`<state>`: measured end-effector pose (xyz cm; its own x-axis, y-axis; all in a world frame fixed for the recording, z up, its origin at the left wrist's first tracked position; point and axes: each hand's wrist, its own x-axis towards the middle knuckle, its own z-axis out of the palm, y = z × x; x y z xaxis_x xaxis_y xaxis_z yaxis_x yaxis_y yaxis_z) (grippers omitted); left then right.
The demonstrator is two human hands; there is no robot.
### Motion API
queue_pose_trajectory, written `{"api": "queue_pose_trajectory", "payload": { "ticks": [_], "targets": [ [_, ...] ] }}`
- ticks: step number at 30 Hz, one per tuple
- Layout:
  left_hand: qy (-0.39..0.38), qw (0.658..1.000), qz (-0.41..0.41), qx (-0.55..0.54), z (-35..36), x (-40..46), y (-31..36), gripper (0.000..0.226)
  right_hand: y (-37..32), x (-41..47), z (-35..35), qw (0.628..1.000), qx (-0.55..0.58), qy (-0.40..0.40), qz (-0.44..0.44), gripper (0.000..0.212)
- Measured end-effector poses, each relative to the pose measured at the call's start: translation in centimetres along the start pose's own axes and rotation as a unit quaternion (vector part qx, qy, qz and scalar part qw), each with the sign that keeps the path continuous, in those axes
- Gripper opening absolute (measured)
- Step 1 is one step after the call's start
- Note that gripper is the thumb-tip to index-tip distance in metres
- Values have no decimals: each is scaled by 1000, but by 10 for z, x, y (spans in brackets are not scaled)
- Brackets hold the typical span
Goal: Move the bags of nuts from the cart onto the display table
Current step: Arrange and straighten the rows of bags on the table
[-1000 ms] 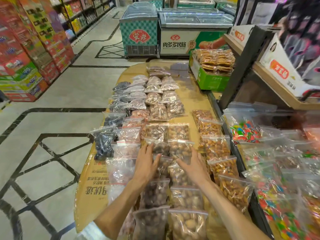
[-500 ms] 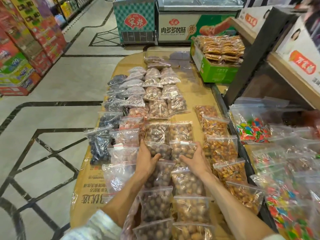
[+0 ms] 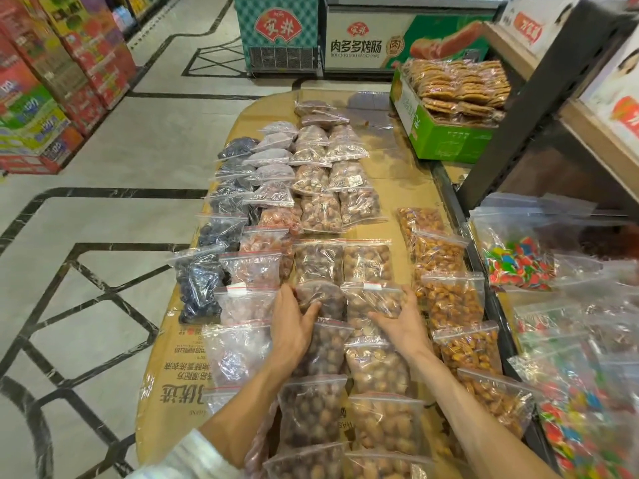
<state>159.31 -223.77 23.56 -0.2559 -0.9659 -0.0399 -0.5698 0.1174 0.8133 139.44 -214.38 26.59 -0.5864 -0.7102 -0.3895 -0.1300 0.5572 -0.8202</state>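
Clear zip bags of nuts lie in rows on the cardboard-covered display table (image 3: 179, 368). My left hand (image 3: 292, 323) lies against the left edge of a dark nut bag (image 3: 323, 295), fingers straight and thumb spread over the bag. On the other side, my right hand (image 3: 401, 321) rests against the right edge of a pale nut bag (image 3: 371, 300), with its thumb lying across it. The two bags sit side by side between my hands, partly overlapped by the bags (image 3: 377, 371) nearer me. No cart is in view.
Orange nut bags (image 3: 449, 302) form a column right of my right hand. Bags of coloured sweets (image 3: 518, 264) fill a lower shelf at the right. A green box of biscuits (image 3: 446, 136) stands at the table's far right. Tiled aisle floor (image 3: 103, 236) lies left.
Both hands have slid a little outward and forward, from lying flat on top of the bags to flanking the two middle bags. The view has tilted down and closer.
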Motion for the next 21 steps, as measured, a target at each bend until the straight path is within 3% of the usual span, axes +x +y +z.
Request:
{"api": "queue_pose_trajectory", "payload": {
  "ticks": [6, 9, 13, 15, 21],
  "targets": [
    [43, 996, 47, -62, -12, 5, 8, 14, -3, 6, -1, 998, 30, 25, -46, 111],
    [39, 996, 19, -81, -13, 11, 16, 11, -8, 14, 4, 997, 41, 27, -53, 113],
    [-5, 997, -38, -65, -9, 13, 20, 60, -7, 14, 9, 997, 29, 44, -56, 124],
    [-18, 996, -56, -61, -4, 12, 18, 68, -3, 12, 10, 997, 15, 49, -51, 124],
    [21, 999, -33, -37, 6, 17, 15, 39, 3, 19, 6, 997, -59, 43, -16, 99]
  ]
}}
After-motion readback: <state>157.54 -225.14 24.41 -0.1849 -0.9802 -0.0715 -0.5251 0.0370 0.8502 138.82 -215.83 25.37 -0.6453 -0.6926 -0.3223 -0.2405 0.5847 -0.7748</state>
